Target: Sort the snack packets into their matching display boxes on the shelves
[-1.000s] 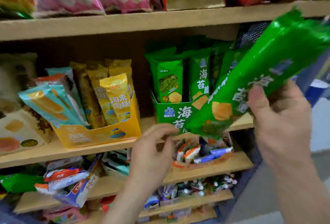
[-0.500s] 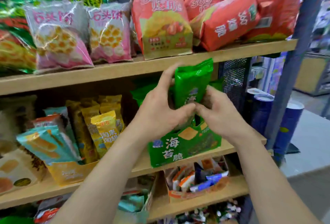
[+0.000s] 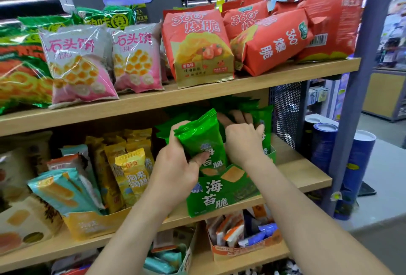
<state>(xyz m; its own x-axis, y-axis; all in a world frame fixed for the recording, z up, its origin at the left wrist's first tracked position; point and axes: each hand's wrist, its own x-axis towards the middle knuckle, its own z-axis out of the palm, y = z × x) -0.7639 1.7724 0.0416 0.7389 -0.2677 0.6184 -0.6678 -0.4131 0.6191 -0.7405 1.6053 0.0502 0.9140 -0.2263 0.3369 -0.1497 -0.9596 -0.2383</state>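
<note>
Packet: we are holding the green seaweed packet [image 3: 201, 140] just above the green display box [image 3: 222, 195], with its lower end dipping behind the box's front wall.
Axis: its long axis is running nearly upright, with the top leaning slightly left. The crimped top seal is pointing up and the printed face is turning toward us.
Left hand: our left hand [image 3: 175, 169] is gripping the packet's left edge, fingers curling behind it and thumb [image 3: 198, 158] pressing the front. We judge this grip is steering the packet down into the box.
Right hand: our right hand [image 3: 241, 140] is reaching into the box behind the packet. Its fingers [image 3: 237, 117] are stretching fairly straight among the standing green packets [image 3: 264, 121] and are holding nothing. We judge they are pushing those packets back to open a slot.
Under the box: the wooden shelf [image 3: 307, 171] is carrying it near the front edge.
Left of the box: a yellow display box [image 3: 94, 224] is standing with yellow and teal packets.
Above the box: orange bags [image 3: 197, 48] are sitting on the next shelf.
</note>
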